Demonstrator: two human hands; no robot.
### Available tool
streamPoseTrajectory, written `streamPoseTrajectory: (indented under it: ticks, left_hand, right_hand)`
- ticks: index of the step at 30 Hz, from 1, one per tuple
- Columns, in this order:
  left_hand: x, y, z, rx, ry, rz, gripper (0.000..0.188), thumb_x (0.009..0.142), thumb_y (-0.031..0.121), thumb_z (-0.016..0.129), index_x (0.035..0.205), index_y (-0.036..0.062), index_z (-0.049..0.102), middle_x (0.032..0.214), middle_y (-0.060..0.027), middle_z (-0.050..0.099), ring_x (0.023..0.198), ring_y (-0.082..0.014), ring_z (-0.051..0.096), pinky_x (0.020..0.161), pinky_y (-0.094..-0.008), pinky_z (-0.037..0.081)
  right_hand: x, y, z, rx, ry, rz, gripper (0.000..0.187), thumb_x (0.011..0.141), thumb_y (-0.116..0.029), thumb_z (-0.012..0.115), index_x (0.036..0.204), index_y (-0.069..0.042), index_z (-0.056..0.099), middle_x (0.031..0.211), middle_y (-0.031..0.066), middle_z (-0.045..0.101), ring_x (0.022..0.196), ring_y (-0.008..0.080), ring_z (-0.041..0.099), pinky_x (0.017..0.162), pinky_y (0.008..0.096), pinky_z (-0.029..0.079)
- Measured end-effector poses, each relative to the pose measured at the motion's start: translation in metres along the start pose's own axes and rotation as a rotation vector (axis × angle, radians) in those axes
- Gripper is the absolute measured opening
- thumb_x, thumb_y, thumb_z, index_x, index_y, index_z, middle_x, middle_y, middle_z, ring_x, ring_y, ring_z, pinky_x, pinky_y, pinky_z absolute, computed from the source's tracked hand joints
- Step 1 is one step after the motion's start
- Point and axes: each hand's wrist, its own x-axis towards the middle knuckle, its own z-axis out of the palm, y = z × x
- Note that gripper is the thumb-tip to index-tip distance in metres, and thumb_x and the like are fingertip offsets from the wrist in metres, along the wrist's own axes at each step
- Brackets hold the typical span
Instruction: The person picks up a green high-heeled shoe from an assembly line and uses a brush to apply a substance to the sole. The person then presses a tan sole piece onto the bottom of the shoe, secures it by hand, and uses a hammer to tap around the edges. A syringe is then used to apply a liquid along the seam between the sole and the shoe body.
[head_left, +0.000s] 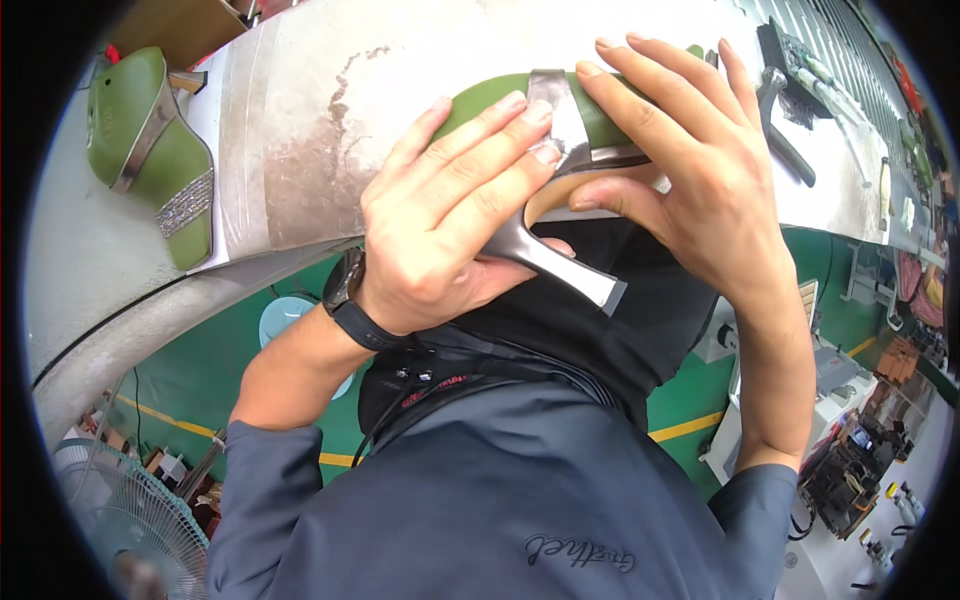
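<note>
A high-heeled sandal (565, 262) with a metallic silver heel and strap lies on its side at the bench's near edge, a green shoe last (487, 96) inside it. My left hand (435, 215), a dark watch on its wrist, grips it near the heel; its fingers lie over the last and strap, the thumb partly hidden behind the heel. From the other side my right hand (705, 165) holds the sandal too, fingers spread over the last and thumb along the sole. Far left, a second sandal (150, 135) on a green last has a silver strap and a glittery band.
The pale, stained workbench (310, 130) curves across the top. Right of my hands lies a dark-handled tool (785, 135) beside a black tray-like item (795, 70). A fan (130, 510) stands lower left, a light blue stool (283, 322) below the bench, and a white machine (835, 385) at right.
</note>
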Motion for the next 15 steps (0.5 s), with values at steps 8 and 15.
streamPoseTrajectory:
  ticks: [8,15]
  left_hand:
    - [0.0004,-0.0012,-0.0007,-0.010,-0.037,0.002,0.067,0.078,0.038,0.090,0.129,0.0022,0.067,0.131,-0.0197,0.070,0.127,-0.0370,0.066,0.111,-0.0548,0.046]
    - [-0.0060,-0.0045,0.0011,-0.029,-0.078,0.010,0.071,0.078,0.037,0.090,0.134,0.0013,0.064,0.135,-0.0200,0.068,0.129,-0.0391,0.064,0.114,-0.0562,0.042]
  right_hand:
    - [0.0018,0.0024,-0.0003,0.095,0.005,0.009,0.070,0.070,-0.041,0.085,0.131,-0.010,0.071,0.130,0.0080,0.070,0.124,0.0309,0.062,0.115,0.0601,0.036]
    - [0.0082,0.0035,-0.0009,0.234,0.008,0.081,0.066,0.060,-0.030,0.092,0.120,-0.006,0.074,0.113,0.0089,0.074,0.110,0.0309,0.067,0.107,0.0517,0.045]
